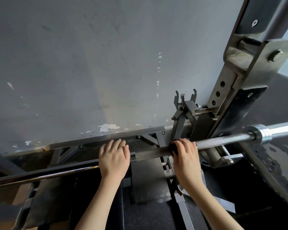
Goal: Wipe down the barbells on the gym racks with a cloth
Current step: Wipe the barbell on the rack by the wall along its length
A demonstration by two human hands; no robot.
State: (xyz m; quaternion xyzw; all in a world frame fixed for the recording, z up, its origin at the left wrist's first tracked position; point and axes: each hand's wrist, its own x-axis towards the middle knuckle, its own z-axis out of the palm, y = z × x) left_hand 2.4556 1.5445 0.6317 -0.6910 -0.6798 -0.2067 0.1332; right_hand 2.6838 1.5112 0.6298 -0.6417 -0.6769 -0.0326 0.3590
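Observation:
A steel barbell (223, 139) runs across the view from lower left to upper right, its knurled shaft ending in a shiny sleeve (276, 131) at the right. My left hand (114, 157) lies over the shaft near the middle, fingers draped across it. My right hand (185, 154) grips a dark cloth (173, 144) wrapped round the bar just left of the rack upright. Only a small dark bunch of cloth shows beyond my fingers.
A grey rack upright (249, 77) with adjustment holes rises at the right, with a hook bracket (185, 103) beside it. A scuffed grey wall (90, 63) stands close behind. A dark bench pad (148, 188) and frame bars lie below the bar.

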